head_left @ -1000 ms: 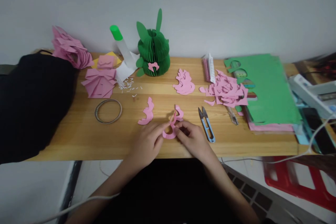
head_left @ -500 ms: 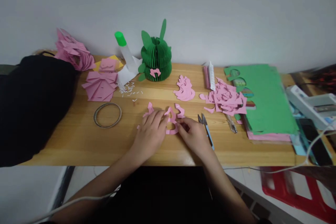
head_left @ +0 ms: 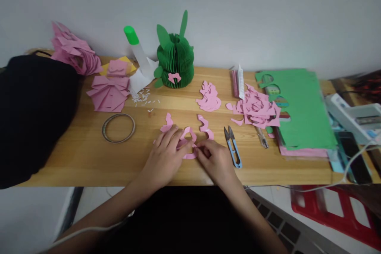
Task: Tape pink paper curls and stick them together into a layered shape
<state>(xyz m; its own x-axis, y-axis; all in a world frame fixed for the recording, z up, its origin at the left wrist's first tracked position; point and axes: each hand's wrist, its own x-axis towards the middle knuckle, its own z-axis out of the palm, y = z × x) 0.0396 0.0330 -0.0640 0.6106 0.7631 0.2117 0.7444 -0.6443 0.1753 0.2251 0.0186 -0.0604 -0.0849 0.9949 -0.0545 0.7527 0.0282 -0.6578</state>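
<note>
A curved pink paper cutout (head_left: 189, 155) lies on the wooden table between my hands. My left hand (head_left: 163, 158) rests flat over its left side, fingers stretched out and pressing on it. The closed fingertips of my right hand (head_left: 216, 158) pinch its right edge; the exact grip is partly hidden. Another pink cutout (head_left: 167, 122) sits just beyond my left fingers, and a wavy pink cutout (head_left: 204, 125) lies beyond my right hand. Blue thread snips (head_left: 233, 149) lie right of my right hand, blades pointing away.
Behind stands a green pleated paper figure (head_left: 175, 59) beside a green-capped glue bottle (head_left: 137, 49). A roll of tape (head_left: 118, 128) lies left. Pink paper scraps (head_left: 257, 107), a craft knife (head_left: 262, 139) and green sheets (head_left: 300, 111) are right. A black bag (head_left: 38, 119) covers the left end.
My hands and the cutout have shifted slightly left and toward me, uncovering more of the wavy cutout and the snips. The camera view has also moved a little.
</note>
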